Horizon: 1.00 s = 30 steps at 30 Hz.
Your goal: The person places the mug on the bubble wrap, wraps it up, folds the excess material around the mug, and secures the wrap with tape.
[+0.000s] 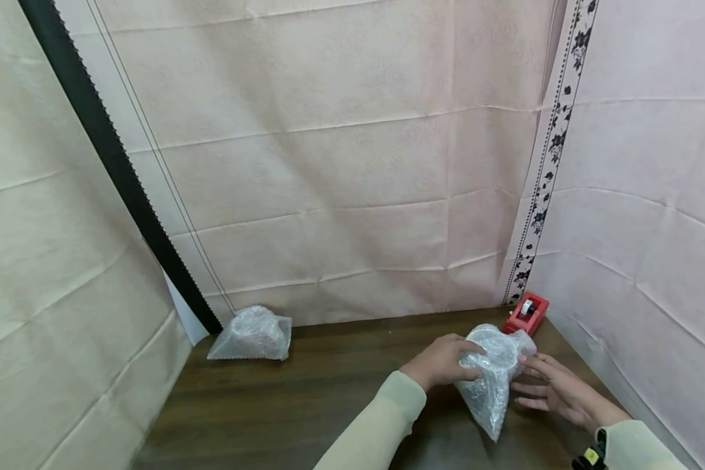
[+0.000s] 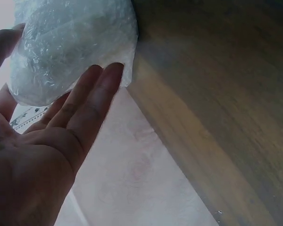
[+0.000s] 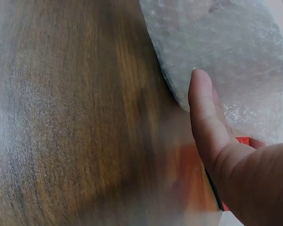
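Observation:
A bundle of clear bubble wrap point(image 1: 490, 372), tapering to a point at its near end, is between both hands at the right of the table. What it wraps is hidden. My left hand point(image 1: 446, 360) grips its left side, with the thumb and fingers spread round it. The left wrist view shows those fingers point(image 2: 96, 92) along the edge of the bubble wrap point(image 2: 80, 44). On the other side, my right hand point(image 1: 555, 390) has loosely extended fingers, the uppermost touching the wrap. Close up in the right wrist view, the right hand point(image 3: 231, 150) lies against the bundle point(image 3: 226, 61).
A red tape dispenser point(image 1: 525, 313) stands in the far right corner, just behind the bundle. Another bubble-wrapped bundle point(image 1: 252, 334) sits at the back left of the brown wood-grain table point(image 1: 305, 405). Pale cloth walls point(image 1: 352, 163) enclose the back and sides.

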Each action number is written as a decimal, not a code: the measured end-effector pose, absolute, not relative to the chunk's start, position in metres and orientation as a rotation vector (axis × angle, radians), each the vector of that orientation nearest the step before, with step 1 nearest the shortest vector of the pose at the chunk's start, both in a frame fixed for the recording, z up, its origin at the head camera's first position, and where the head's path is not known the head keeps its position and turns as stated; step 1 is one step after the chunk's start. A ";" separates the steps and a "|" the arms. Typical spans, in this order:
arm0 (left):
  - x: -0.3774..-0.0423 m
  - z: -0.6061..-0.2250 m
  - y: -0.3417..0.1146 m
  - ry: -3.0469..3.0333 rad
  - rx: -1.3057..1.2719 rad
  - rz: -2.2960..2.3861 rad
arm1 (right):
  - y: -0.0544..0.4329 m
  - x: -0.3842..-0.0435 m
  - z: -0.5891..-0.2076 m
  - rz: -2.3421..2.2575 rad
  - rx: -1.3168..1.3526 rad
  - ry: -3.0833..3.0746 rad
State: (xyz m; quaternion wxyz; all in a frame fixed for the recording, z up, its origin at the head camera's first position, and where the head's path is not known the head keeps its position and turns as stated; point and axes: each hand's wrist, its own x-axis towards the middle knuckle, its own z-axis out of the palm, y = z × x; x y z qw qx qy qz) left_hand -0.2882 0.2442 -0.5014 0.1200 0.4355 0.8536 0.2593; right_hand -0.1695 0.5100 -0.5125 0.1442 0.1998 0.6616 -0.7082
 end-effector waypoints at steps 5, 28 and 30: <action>-0.288 -0.505 0.243 2.504 1.235 0.819 | 0.510 -0.171 -0.515 -2.076 0.571 1.881; -0.279 -0.508 0.226 2.523 0.894 1.089 | 0.500 -0.174 -0.515 -2.085 0.483 1.890; -0.280 -0.507 0.222 2.527 0.903 1.089 | 0.498 -0.175 -0.517 -2.085 0.479 1.883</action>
